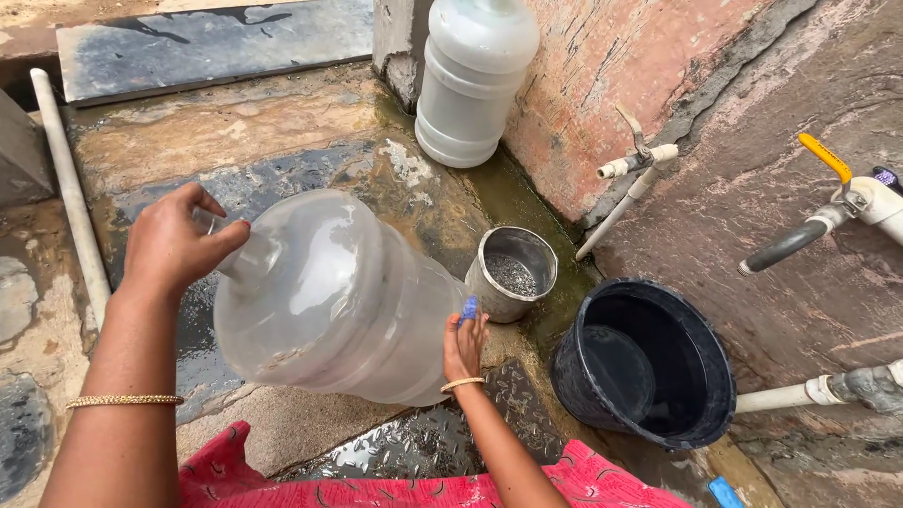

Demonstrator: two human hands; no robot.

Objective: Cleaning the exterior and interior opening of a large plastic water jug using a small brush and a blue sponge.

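A large clear plastic water jug (339, 292) lies tilted on its side over the wet stone floor, neck pointing left. My left hand (174, 246) grips its narrow neck. My right hand (464, 346) presses against the jug's base on the right, holding a small blue thing (468, 309) between its fingers. A bangle sits on each wrist.
A second clear jug (473, 80) stands upright by the wall corner. A small metal pot (511, 273) with dark grains sits beside my right hand. A black bucket (649, 362) holds water. Taps (828, 212) and white pipes (71, 193) line the wall and floor.
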